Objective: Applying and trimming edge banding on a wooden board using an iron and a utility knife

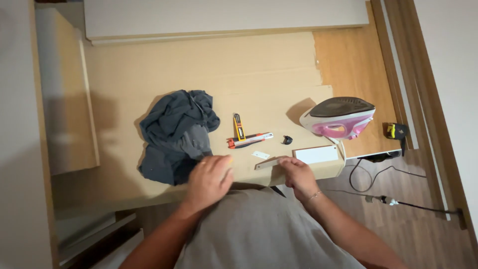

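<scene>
Here, a thin strip (269,162) of pale edging lies flat along the near edge of a wooden panel (199,65), and both hands work at it. The right hand (298,175) pinches the strip's right end between curled fingers and thumb; the left hand (209,180) rests loosely curled on the panel edge just left of the strip, and whether it grips anything cannot be told.

In judgement, the step goes best if the strip is kept flush with the edge along its whole run, with one hand steadying the panel while the other guides the end, and pressure is kept even so that the strip does not lift or skew.

Outward from the strip lie one small white scrap (260,155), one white-faced board (316,155) just to the right, and one small black knob (287,140). Behind these lie two cutters: one yellow (239,126), one orange and white (249,140), their near ends touching. One grey cloth (177,134) lies crumpled to the left. One pink iron (339,118) rests sole down at the right, its cord (363,174) trailing to the floor. One yellow-and-black tool (396,131) sits beyond it.

Counts: strip 1, cutters 2, iron 1, cloth 1, hands 2.
</scene>
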